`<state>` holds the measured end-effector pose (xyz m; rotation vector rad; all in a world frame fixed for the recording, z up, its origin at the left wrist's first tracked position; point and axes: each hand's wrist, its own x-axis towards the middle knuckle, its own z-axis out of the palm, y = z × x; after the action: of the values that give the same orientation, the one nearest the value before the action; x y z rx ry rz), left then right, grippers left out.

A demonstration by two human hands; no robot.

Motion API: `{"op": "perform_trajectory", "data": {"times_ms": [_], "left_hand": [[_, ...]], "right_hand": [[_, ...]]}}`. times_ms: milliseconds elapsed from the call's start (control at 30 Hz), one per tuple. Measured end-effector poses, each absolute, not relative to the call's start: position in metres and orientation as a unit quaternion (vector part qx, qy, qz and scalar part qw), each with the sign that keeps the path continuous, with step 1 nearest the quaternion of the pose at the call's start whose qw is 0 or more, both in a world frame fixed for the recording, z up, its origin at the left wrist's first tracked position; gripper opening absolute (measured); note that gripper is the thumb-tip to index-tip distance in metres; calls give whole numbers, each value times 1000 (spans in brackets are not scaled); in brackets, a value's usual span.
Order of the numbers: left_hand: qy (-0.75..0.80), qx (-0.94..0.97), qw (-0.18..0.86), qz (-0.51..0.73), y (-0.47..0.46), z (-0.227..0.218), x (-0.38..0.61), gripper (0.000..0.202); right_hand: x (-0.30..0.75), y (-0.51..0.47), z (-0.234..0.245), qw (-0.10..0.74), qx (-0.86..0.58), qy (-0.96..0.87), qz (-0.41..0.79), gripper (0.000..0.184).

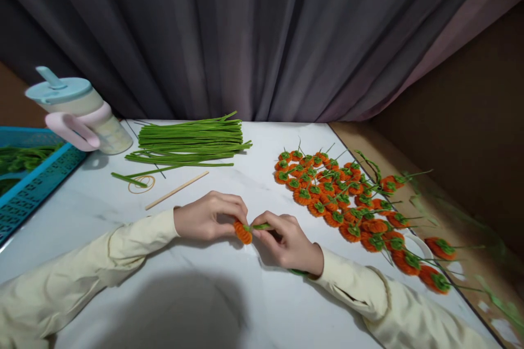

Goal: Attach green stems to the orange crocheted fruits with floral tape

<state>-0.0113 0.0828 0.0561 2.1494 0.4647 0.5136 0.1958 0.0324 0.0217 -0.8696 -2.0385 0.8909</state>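
Observation:
My left hand (210, 217) pinches a small orange pipe-cleaner persimmon (243, 233) above the table, between thumb and fingers. Right beside it, my right hand (284, 240) is closed on a green pipe cleaner (262, 226) that meets the top of the orange piece. A bit of green also shows under my right wrist. To the right lie many finished-looking orange persimmons (327, 188) with green tops and thin stems. Beyond my left hand is a bundle of green pipe cleaners (190, 139), with a wooden stick (177, 191) lying nearer.
The white table (164, 289) reaches back to a grey curtain (229, 38). At the left stand a tumbler (110, 131) with a pink handle and a blue basket (45, 191) holding green pieces. Rubber bands (143, 179) lie near the stick. Green and white scraps lie past the right edge.

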Motion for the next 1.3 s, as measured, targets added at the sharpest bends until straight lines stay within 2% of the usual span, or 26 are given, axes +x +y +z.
{"op": "perform_trajectory", "data": {"times_ms": [167, 300, 433, 633, 900, 1000, 1067, 1200, 1300], "left_hand": [[217, 757, 595, 163, 87, 52, -13, 6], [231, 662, 701, 129, 90, 47, -15, 12], [234, 611, 750, 101, 93, 45, -16, 18], [235, 549, 799, 78, 94, 38, -15, 15], [230, 300, 926, 12, 89, 19, -17, 23], [232, 274, 933, 18, 90, 19, -17, 20], [259, 293, 920, 24, 93, 21, -17, 21], [318, 392, 861, 63, 103, 30, -20, 25], [289, 535, 786, 116, 109, 42, -22, 33]], "right_hand": [[196, 30, 21, 389, -274, -849, 229, 13], [198, 29, 20, 359, -242, -891, 137, 18], [199, 29, 22, 336, -204, -918, 47, 19], [198, 28, 27, 330, -163, -926, -81, 17], [197, 29, 29, 340, -147, -915, -160, 18], [198, 30, 25, 338, -170, -919, -112, 20], [198, 31, 22, 354, -205, -912, -19, 22], [195, 32, 21, 400, -325, -808, 286, 21], [191, 33, 25, 369, -375, -643, 557, 23]]}}
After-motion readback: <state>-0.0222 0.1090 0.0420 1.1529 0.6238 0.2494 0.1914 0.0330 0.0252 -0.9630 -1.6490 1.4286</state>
